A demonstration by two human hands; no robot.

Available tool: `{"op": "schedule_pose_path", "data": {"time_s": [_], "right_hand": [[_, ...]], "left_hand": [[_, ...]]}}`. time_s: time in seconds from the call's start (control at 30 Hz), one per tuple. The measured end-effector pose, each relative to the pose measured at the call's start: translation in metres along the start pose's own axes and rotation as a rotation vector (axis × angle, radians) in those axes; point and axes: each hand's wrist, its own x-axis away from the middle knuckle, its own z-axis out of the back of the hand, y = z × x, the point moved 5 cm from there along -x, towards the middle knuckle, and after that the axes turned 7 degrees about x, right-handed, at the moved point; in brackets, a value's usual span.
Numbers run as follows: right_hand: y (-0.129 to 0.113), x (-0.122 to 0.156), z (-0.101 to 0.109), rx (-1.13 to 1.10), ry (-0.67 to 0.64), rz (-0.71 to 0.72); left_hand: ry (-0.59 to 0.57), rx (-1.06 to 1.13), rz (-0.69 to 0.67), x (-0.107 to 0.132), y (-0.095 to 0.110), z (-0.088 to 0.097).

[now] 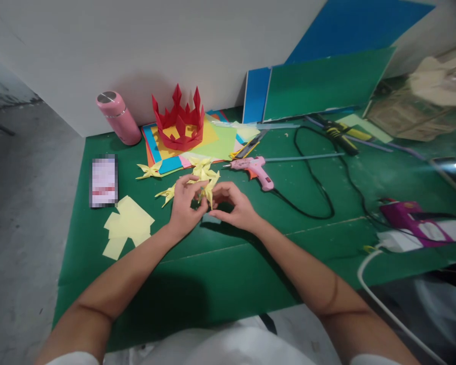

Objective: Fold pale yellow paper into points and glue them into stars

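Observation:
Between my two hands is a folded yellow paper flower (211,188) with pointed petals, held just above the green tabletop. My left hand (187,203) pinches it from the left with thumb and fingers. On the other side, my right hand (233,205) has its curled fingers against the petals, thumb below. More yellow paper flowers lie close by: one by the left fingers (167,194), one behind the hands (201,168), and one farther left (149,171). The fingertips partly hide the held flower's base.
A pink glue gun (255,170) with a black cord lies right of my hands. Behind are a red paper crown (179,124) on coloured sheets, a utility knife (251,146) and a pink bottle (119,119). Yellow paper pieces (129,223) and a phone (104,181) lie left; a power strip (401,241) right.

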Motion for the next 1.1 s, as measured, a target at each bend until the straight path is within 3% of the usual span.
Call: {"op": "schedule_pose_path", "data": {"time_s": [0.47,0.73,0.9,1.03,1.1], "right_hand": [[-0.007,-0.002,0.007,0.183,0.067,0.007],[-0.005,-0.002,0.010,0.258,0.115,-0.011],[-0.005,-0.002,0.012,0.276,0.107,-0.009],[-0.010,-0.005,0.019,0.323,0.048,0.054],[-0.008,-0.007,0.035,0.457,0.124,0.036]], "left_hand": [[-0.104,0.029,0.004,-0.002,-0.001,-0.003],[-0.214,0.280,0.163,0.003,-0.011,-0.009],[-0.257,0.326,0.266,0.006,-0.019,-0.013],[-0.225,0.327,0.306,0.007,-0.024,-0.013],[-0.190,0.323,0.327,0.007,-0.026,-0.012]]}}
